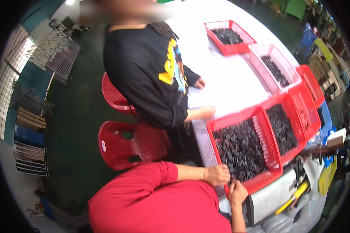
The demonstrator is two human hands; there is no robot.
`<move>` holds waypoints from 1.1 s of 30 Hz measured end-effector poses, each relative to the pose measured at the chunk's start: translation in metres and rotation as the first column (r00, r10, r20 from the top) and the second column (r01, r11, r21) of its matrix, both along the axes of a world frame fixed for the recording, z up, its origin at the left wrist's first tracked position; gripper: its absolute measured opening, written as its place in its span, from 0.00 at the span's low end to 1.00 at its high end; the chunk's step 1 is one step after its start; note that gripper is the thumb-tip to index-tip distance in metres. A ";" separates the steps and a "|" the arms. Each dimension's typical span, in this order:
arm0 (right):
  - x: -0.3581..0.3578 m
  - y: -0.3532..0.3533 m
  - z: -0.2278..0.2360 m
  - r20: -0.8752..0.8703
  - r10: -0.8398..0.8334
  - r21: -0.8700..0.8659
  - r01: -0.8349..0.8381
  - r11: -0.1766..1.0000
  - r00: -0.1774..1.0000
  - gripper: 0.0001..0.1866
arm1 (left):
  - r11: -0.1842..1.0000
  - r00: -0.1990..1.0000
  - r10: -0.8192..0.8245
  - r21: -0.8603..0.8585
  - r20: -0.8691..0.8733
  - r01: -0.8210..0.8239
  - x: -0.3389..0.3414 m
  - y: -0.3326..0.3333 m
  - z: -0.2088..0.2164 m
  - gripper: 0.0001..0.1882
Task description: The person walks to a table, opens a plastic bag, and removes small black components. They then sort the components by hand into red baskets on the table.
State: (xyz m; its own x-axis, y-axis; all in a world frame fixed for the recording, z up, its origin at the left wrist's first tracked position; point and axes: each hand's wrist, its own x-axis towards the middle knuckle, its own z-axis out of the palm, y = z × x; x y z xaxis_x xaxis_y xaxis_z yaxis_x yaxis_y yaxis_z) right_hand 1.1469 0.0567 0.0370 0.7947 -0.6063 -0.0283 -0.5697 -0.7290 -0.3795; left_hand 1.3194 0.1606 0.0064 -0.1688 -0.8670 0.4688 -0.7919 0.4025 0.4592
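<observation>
My left hand (217,175) reaches in from a red sleeve and is closed, fingers together, at the near left corner of a red plastic basket (277,157). Close beside it, my right hand (237,192) is closed in a pinch over the same basket's near rim. Something dark and small shows between the two hands, too small to name. The basket is filled with many small black parts (243,149). A second red basket (299,145) with similar black parts adjoins it on the far right.
A person in a black sweater (144,73) stands across to the left, hands at the white table (229,89). Farther off are a pink basket (274,83) and another red basket (233,48) with black parts. Red chairs (118,145) stand left. A yellow-handled tool (295,196) lies right.
</observation>
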 end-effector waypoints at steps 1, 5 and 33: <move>0.005 0.002 0.005 -0.026 -0.024 0.006 0.025 1.000 0.999 0.06 | 1.000 1.000 -0.008 0.016 0.026 0.008 0.003 0.001 0.003 0.09; 0.007 0.002 0.004 0.022 -0.031 -0.017 0.032 0.999 0.999 0.06 | 0.994 0.997 -0.081 0.073 -0.007 0.081 0.010 0.001 0.008 0.09; 0.009 0.005 -0.003 -0.036 -0.113 -0.045 0.112 0.993 0.993 0.06 | 0.889 0.946 -0.323 0.341 -0.010 0.307 0.025 -0.024 0.001 0.17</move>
State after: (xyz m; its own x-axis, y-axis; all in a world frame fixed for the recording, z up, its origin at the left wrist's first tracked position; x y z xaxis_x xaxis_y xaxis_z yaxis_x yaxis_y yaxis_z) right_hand 1.1559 0.0617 0.0341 0.7203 -0.6930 -0.0298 -0.6624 -0.6745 -0.3259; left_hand 1.3446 0.1368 0.0075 -0.4735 -0.8685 0.1465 -0.6726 0.4640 0.5765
